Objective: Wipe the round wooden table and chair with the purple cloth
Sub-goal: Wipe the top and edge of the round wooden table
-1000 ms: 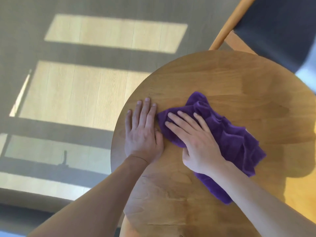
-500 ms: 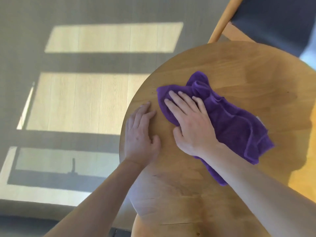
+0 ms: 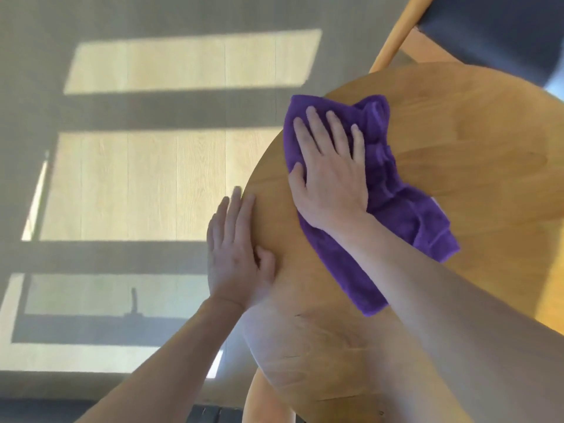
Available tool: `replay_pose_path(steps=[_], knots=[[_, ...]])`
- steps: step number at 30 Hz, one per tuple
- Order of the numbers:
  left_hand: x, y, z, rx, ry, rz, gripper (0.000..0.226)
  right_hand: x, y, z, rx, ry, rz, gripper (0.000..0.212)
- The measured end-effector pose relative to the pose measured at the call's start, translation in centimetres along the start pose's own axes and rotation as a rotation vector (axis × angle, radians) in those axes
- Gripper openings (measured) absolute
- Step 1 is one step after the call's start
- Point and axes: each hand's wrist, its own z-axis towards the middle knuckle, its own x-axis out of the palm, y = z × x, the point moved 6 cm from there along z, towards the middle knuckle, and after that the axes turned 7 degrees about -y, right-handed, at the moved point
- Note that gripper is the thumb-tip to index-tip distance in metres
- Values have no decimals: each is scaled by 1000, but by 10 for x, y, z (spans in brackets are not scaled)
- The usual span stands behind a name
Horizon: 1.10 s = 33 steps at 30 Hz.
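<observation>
Purple cloth bunched at the far-left rim of the round wooden surface, pinned under flat, spread right hand; left hand flat, holding nothing, braced on the near-left edge. Likely to slip over the rim if pushed further outward. Beyond: wooden chair with dark seat, sunlit plank floor.

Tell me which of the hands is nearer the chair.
Right. The right hand presses flat on the cloth on the far part of the table, closer to the chair. The left hand rests flat at the table's near left edge, farther away.
</observation>
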Motion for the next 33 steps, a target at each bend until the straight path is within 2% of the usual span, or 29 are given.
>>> replay_pose_path(steps=[2, 3, 6, 7, 9, 12, 14, 16, 19, 21, 23, 24, 26, 29, 31, 33], knots=[[0, 14, -4, -299, -17, -80, 75, 0, 15, -25, -136, 48, 15, 66], [3, 18, -6, -383, -7, -83, 68, 1, 19, -38, -222, 80, 20, 67], [8, 23, -7, -446, 55, -45, 29, 1, 10, -58, -484, 195, 24, 69], [8, 23, -6, -442, 68, -61, 23, 0, 2, -53, -522, 208, 25, 68], [9, 24, -5, -425, 70, -90, 20, -2, -12, -27, -415, 151, 48, 67], [12, 26, -6, -422, 81, -131, 17, -4, -12, 5, -26, 14, 57, 66], [13, 27, -6, -424, 91, -146, 18, 0, 6, 5, 122, -15, 47, 67], [12, 26, -6, -412, 88, -165, 29, 5, 22, -8, 131, -1, 33, 68], [8, 20, -3, -347, 60, -213, 65, 6, 34, -40, -109, 67, 67, 65], [6, 17, -1, -312, 49, -225, 73, 4, 29, -55, -358, 132, 106, 63], [6, 17, 0, -304, 57, -233, 74, 3, 8, -52, -482, 162, 110, 61], [6, 17, 1, -304, 61, -235, 74, 2, -5, -42, -435, 143, 116, 61], [6, 17, 1, -306, 61, -238, 72, -3, -23, -18, -192, 56, 134, 60], [6, 19, 0, -302, 59, -256, 69, -3, -11, -4, 157, -16, 79, 61], [6, 20, -1, -301, 61, -267, 67, -1, 9, -9, 239, -7, 71, 64], [5, 20, -1, -303, 67, -285, 66, 2, 25, -24, 169, 37, 98, 63]])
